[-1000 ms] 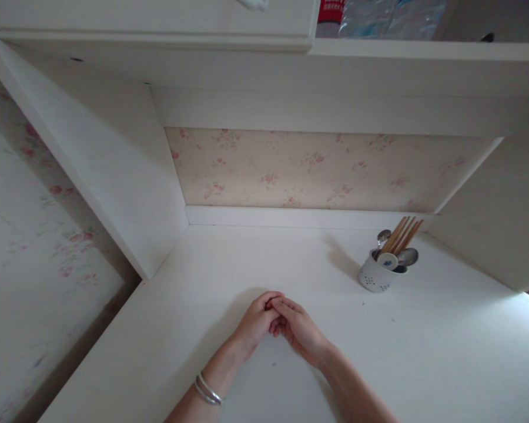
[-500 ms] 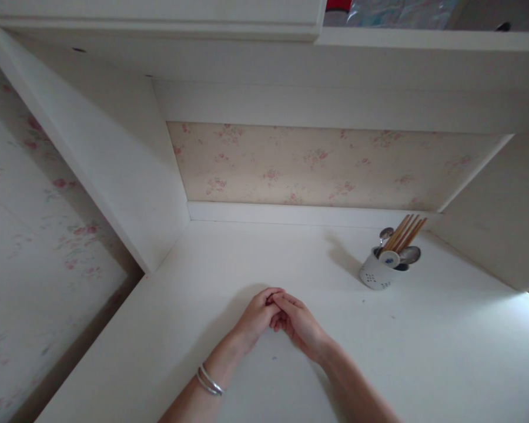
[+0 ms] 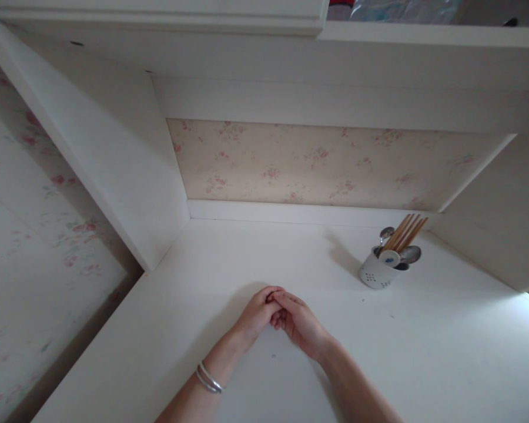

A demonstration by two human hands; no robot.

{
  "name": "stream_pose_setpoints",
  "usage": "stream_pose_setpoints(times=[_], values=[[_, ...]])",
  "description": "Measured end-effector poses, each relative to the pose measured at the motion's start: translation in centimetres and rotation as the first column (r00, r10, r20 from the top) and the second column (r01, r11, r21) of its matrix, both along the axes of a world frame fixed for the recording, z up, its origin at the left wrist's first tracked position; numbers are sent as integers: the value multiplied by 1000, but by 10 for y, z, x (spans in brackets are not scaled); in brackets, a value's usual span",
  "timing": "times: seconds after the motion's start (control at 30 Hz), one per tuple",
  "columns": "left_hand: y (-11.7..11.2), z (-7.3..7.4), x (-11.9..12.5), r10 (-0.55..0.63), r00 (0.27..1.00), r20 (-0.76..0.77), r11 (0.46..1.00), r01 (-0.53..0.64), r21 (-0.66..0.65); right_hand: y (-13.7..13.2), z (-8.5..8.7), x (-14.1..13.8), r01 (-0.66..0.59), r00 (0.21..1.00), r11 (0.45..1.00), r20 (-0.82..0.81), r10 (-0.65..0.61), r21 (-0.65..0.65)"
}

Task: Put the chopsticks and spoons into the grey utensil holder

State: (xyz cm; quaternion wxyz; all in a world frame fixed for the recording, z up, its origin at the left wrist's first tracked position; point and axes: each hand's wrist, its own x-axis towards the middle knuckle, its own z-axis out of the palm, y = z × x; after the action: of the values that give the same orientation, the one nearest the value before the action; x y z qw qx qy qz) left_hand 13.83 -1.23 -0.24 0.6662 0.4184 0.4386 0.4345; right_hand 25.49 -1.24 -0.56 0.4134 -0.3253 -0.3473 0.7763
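Countertop [image 3: 414, 358] bears left hand [image 3: 256, 315] and right hand [image 3: 300, 325], fingers curled in, clasped together, empty.

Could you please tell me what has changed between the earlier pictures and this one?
Nothing has visibly moved. The left hand and right hand stay clasped together on the white counter, holding nothing, and the utensil holder with chopsticks and spoons stands where it was. Only the camera dipped slightly, showing less of the upper shelf.
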Motion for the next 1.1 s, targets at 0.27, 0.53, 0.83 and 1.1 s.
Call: stream_pose_setpoints(times=[0.27,0.53,0.83,1.1], values=[[0,0,0,-5,1000,24,1000,4,3,0,0,0,1,1000,1000,11,-1,2],[-1,2,-1,-11,1000,19,1000,10,5,0,0,1,-10,1000,1000,12,10,1],[-2,1,-2,-14,999,30,1000,13,24,-2,4,0,-1,1000,1000,10,1,-8],[-3,2,-1,-9,1000,28,999,8,41,-1,4,2,-15,1000,1000,-17,15,-8]])
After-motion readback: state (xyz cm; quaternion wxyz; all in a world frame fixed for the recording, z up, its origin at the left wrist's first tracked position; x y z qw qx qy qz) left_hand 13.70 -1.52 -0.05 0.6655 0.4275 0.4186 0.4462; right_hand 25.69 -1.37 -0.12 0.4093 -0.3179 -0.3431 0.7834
